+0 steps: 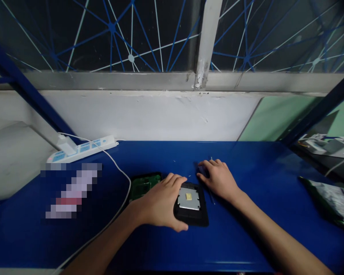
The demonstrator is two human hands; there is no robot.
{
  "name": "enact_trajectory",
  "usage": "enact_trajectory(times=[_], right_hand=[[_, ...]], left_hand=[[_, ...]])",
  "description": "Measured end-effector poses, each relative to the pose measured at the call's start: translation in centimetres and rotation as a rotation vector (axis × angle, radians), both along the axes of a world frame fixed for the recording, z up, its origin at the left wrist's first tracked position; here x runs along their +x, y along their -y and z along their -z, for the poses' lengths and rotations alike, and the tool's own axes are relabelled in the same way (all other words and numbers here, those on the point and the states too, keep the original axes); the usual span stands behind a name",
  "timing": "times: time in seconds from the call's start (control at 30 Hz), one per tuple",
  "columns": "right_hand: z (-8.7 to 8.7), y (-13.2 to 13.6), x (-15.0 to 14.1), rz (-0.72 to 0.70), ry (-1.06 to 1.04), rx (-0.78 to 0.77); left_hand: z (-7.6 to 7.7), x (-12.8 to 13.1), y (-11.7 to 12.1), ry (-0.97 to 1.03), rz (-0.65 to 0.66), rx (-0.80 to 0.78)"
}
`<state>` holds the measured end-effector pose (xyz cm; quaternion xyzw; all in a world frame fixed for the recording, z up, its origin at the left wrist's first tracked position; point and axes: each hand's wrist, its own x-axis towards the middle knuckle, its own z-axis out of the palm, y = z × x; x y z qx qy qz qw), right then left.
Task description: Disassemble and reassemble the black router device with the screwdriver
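Observation:
My left hand (160,198) spans a black plastic cover (204,214), thumb at its near edge and fingers at its far edge. Fixed in the cover is a silver metal plate (185,202) with a small yellowish square pad (188,196) on it. Partly behind my left hand lies a black housing with a green circuit board (145,185). My right hand (219,177) rests on the table to the right of the cover, fingers curled. At its fingertips is a small see-through or dark piece, too unclear to name. A thin pale rod (213,198) shows beside that hand.
A white power strip (106,143) with a plugged-in adapter (66,145) lies at the back left of the blue table (232,244). A white cable (114,162) runs past my left arm. A blurred-out item (77,191) lies left; a shiny packet (332,202) lies right.

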<state>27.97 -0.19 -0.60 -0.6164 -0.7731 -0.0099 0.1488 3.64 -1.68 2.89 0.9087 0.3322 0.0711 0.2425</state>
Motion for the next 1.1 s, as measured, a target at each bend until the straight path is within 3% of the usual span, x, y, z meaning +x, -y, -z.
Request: enact_trajectory(times=[0.17, 0.27, 0.43, 0.53, 0.73, 1.1], right_hand=[[-0.2, 0.0, -0.2, 0.037, -0.074, -0.013], [-0.5, 0.0, 0.1, 0.024, -0.227, 0.049], [-1.1, 0.3, 0.4, -0.037, -0.625, 0.227], [-1.4, 0.9, 0.3, -0.068, -0.738, 0.392], [-1.6, 2.0, -0.4, -0.212, -0.619, 0.574], [-1.3, 2.1, -0.6, -0.293, -0.600, 0.547]], left_hand=[[1.0, 0.2, 0.6, -0.082, -0.013, 0.023], [1.6, 0.3, 0.6, -0.114, -0.013, 0.045], [2.0, 0.4, 0.5, -0.119, -0.033, 0.055], [2.1, 0.4, 0.4, -0.104, -0.025, 0.064], [2.4, 0.3, 0.4, -0.092, -0.026, 0.073], [2.5, 0.4, 0.6, -0.103, -0.025, 0.088]])
